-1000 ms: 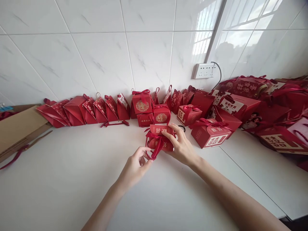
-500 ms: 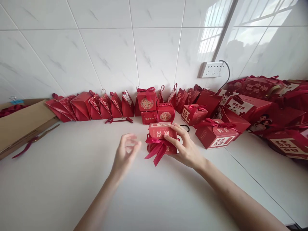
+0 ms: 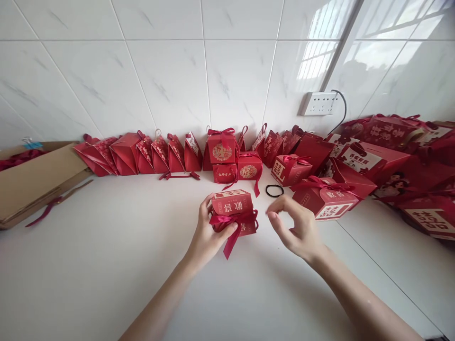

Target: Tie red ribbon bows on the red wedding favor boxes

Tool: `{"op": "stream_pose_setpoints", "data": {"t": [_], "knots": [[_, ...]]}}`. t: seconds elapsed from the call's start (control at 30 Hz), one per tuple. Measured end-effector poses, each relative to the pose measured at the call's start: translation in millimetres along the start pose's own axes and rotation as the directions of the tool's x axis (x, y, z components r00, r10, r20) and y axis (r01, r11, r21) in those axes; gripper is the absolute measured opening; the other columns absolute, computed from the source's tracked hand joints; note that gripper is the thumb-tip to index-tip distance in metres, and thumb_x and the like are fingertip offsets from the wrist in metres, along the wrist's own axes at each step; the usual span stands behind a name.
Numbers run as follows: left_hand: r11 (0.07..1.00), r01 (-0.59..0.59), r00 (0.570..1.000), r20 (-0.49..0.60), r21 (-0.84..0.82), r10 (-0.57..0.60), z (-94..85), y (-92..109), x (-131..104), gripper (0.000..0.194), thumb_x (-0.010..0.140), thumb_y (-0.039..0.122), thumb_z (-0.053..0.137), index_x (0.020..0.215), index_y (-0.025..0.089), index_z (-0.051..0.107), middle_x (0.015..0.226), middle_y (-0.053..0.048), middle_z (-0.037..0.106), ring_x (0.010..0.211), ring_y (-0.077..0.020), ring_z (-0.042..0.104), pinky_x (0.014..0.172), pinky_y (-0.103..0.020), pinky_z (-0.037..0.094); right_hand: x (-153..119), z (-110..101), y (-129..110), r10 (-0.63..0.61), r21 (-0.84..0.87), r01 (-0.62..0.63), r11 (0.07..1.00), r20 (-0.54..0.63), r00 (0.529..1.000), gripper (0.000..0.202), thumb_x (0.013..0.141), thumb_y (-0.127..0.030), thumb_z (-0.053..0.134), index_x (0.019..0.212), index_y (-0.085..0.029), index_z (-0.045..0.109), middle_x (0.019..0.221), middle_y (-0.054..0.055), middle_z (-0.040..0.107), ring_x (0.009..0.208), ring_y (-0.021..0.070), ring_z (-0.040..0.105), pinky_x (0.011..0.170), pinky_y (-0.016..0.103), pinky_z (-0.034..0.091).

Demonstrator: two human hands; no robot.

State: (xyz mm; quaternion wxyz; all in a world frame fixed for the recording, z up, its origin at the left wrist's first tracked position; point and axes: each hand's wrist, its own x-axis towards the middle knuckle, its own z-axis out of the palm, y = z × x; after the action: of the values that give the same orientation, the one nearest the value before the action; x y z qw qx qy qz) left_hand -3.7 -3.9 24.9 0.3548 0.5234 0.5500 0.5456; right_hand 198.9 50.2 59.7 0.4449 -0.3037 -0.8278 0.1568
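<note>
Gripping red gift box [image 3: 232,210], left hand [image 3: 209,237], right hand [image 3: 296,227] released beside it, bare counter [image 3: 88,265] nearer.

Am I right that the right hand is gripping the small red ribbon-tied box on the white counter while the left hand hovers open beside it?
Not quite: the head view shows the left hand gripping the small red box, while the right hand hovers open beside it, above the white counter.

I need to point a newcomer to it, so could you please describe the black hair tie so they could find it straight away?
Start at the white wall socket and drop down to the white counter. In front of the row of red gift boxes lies the black hair tie, just beyond the right hand. It is the only black ring, thin and flat, among red things.
</note>
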Motion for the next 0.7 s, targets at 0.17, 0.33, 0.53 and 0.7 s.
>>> {"op": "stream_pose_setpoints", "data": {"t": [0.17, 0.33, 0.53, 0.7], "knots": [[0.999, -0.042, 0.999, -0.004, 0.001, 0.042, 1.1, 1, 2, 0.066, 0.077, 0.035, 0.068, 0.129, 0.028, 0.028, 0.14, -0.008, 0.04, 0.123, -0.0222, 0.049, 0.098, -0.035, 0.046, -5, 7, -13, 0.326, 0.032, -0.587, 0.809, 0.808, 0.492, 0.043, 0.088, -0.049, 0.048, 0.063, -0.015, 0.056, 0.059, 0.003, 0.062, 0.045, 0.0102, 0.057, 0.046, 0.022, 0.043], [0.999, -0.053, 0.999, -0.002, -0.006, 0.053, 1.6, 4, 2, 0.064, 0.076, 0.033, 0.068, 0.127, 0.027, 0.03, 0.138, -0.01, 0.042, 0.121, -0.0232, 0.052, 0.096, -0.035, 0.049, -20, 45, -16, 0.26, 0.205, -0.741, 0.64, 0.849, 0.459, 0.035, 0.088, -0.051, 0.048, 0.084, -0.017, 0.05, 0.076, 0.001, 0.063, 0.045, 0.0066, 0.056, 0.039, 0.017, 0.042], [1.0, -0.014, 1.0, -0.001, -0.024, 0.014, -2.2, 7, 4, 0.064, 0.073, 0.033, 0.071, 0.123, 0.028, 0.032, 0.137, -0.009, 0.043, 0.112, -0.0217, 0.058, 0.087, -0.032, 0.054, -13, 40, -13, 0.211, 0.273, -0.72, 0.638, 0.837, 0.505, 0.033, 0.09, -0.037, 0.044, 0.066, -0.015, 0.051, 0.056, -0.004, 0.052, 0.039, 0.0041, 0.05, 0.039, 0.015, 0.041], [0.997, 0.065, 0.998, 0.018, -0.052, -0.064, -4.7, 9, 5, 0.066, 0.071, 0.033, 0.071, 0.124, 0.028, 0.032, 0.131, -0.009, 0.049, 0.11, -0.0223, 0.06, 0.085, -0.032, 0.055, 4, 6, 1, 0.275, 0.067, -0.634, 0.77, 0.862, 0.425, 0.022, 0.082, -0.024, 0.049, 0.063, -0.016, 0.056, 0.049, -0.006, 0.045, 0.039, 0.0051, 0.046, 0.04, 0.017, 0.036]]}}
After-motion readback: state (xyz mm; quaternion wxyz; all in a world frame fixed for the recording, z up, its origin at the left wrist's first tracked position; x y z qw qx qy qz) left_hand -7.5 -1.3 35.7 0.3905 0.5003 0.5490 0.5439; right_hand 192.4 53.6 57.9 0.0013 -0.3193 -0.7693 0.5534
